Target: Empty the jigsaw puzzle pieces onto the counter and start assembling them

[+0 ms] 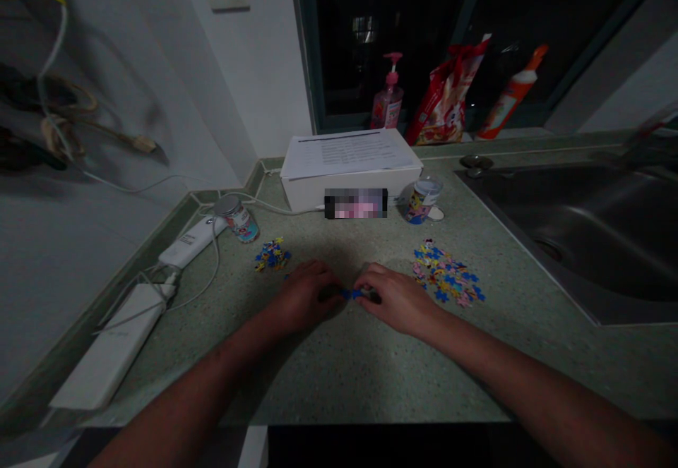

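Both hands meet low over the middle of the speckled green counter. My left hand pinches a small blue jigsaw piece between thumb and fingers. Facing it, my right hand has its thumb and forefinger closed on another blue jigsaw piece. The two pieces are very close; whether they touch I cannot tell. Left of my left hand lies a small heap of jigsaw pieces, blue and yellow. A wider spread of blue, yellow and pink pieces lies right of my right hand.
A clear can stands at left, another at right. Behind are a phone and a white box with paper on top. Power strips with cables run along the left edge; a steel sink is at right.
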The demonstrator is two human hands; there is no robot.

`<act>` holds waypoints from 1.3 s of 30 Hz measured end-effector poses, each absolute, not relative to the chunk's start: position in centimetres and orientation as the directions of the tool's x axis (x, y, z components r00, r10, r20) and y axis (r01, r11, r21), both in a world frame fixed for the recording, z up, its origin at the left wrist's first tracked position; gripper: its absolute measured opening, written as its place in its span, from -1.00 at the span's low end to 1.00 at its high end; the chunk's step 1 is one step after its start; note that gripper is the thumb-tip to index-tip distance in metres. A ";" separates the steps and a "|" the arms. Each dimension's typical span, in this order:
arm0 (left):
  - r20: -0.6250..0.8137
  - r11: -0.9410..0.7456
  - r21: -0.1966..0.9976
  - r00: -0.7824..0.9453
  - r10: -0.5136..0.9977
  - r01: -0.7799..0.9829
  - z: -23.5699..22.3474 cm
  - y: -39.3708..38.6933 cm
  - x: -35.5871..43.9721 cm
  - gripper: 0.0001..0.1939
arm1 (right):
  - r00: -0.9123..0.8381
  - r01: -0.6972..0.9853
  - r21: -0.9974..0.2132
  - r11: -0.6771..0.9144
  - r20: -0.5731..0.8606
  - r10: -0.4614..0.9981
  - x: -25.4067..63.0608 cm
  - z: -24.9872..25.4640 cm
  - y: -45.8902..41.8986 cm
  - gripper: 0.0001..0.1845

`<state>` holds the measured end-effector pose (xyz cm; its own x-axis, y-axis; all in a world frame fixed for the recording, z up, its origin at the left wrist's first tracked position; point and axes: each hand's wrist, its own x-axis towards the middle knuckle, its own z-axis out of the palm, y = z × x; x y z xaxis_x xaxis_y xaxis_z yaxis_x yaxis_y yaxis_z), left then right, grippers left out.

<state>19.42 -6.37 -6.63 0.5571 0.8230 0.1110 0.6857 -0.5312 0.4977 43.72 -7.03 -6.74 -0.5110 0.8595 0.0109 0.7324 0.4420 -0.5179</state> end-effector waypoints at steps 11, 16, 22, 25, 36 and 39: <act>0.111 -0.538 0.493 0.564 0.818 0.684 -6.7 -6.4 19.5 -0.95 | -0.498 0.732 -0.509 0.453 0.054 0.866 43.6 -7.4 -7.1 -0.85; 0.114 -0.534 0.493 0.558 0.822 0.686 -6.7 -6.4 19.7 -0.95 | -0.503 0.726 -0.511 0.461 0.062 0.862 43.6 -7.4 -7.1 -0.85; 0.119 -0.543 0.484 0.564 0.817 0.686 -6.9 -6.4 19.7 -0.95 | -0.519 0.720 -0.518 0.462 0.040 0.854 43.7 -7.3 -7.0 -0.84; 0.118 -0.547 0.486 0.569 0.814 0.682 -7.0 -6.4 19.6 -0.95 | -0.519 0.727 -0.514 0.456 0.024 0.855 43.7 -7.2 -7.0 -0.84; 0.138 -0.558 0.494 0.573 0.808 0.667 -7.3 -6.3 19.5 -0.94 | -0.510 0.741 -0.509 0.439 -0.001 0.860 43.8 -6.4 -7.1 -0.81; 0.136 -0.559 0.485 0.574 0.808 0.672 -7.2 -6.4 19.5 -0.95 | -0.508 0.742 -0.506 0.440 0.004 0.861 43.8 -6.6 -7.0 -0.83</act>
